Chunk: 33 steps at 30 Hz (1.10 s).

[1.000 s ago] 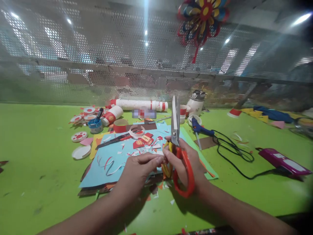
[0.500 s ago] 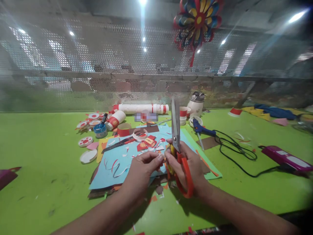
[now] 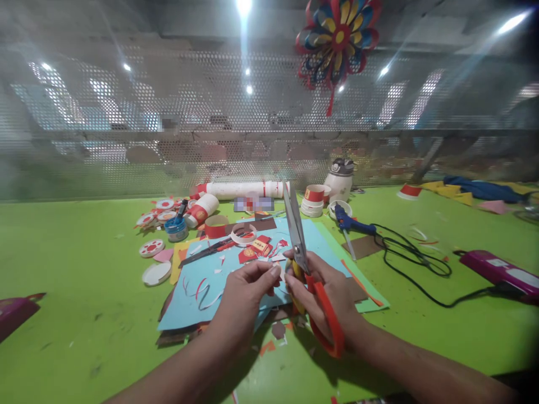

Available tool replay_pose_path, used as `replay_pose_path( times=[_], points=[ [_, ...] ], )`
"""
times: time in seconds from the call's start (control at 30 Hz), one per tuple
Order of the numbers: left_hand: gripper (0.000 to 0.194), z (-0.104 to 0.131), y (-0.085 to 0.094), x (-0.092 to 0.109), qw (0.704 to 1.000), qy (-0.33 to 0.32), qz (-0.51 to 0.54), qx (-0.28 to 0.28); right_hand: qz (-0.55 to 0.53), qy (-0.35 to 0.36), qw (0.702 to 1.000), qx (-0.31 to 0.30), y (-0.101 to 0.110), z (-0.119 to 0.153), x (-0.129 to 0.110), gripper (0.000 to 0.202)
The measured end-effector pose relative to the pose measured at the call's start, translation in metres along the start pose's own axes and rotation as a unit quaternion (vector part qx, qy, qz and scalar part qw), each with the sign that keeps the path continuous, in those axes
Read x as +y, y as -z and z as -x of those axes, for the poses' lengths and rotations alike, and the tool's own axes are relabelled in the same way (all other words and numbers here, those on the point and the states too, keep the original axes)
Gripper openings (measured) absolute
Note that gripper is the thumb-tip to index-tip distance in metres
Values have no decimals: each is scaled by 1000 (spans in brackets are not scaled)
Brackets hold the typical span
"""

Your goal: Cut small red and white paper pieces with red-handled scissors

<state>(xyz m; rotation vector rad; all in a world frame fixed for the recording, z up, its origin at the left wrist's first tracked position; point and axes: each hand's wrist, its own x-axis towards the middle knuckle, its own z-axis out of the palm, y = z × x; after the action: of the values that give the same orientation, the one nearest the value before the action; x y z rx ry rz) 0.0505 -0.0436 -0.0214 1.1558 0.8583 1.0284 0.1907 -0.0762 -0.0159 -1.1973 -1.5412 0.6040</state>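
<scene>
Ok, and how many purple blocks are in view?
2. One purple block is at the left, cut off by the picture edge; the second lies at the right, with a black cable running to it. Others could be hidden.

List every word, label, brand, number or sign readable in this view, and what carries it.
No text can be read.
Red paper pieces: dark marks on gold, too small to read.
Red-banded white cylinder: gold emblem, too blurred.
Red-and-white ring stack: gold marking, too small.
Pixelated rectangle: unreadable.
Scissors: no lettering visible.
</scene>
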Motion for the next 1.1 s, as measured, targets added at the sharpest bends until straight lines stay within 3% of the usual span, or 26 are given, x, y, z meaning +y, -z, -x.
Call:
replay_pose_path(
  times=[0.27,0.47,0.73,0.97,1.1],
  points=[
    [18,1,0,1,999,21,21,-37,13,-4,1000,2,0,2,5,25],
    [18,-8,8,4,999,-27,-17,0,34,-6,999,-20,1,-1,1,23],
    [13,-26,33,27,989,-69,73,113,79,-18,993,-84,15,-10,-7,26],
    [14,-33,43,36,973,-131,133,138,190,13,962,-194,26,-10,-8,34],
    [17,-34,47,42,964,-152,159,152,244,16,946,-212,28,-5,-6,37]
  ],
)
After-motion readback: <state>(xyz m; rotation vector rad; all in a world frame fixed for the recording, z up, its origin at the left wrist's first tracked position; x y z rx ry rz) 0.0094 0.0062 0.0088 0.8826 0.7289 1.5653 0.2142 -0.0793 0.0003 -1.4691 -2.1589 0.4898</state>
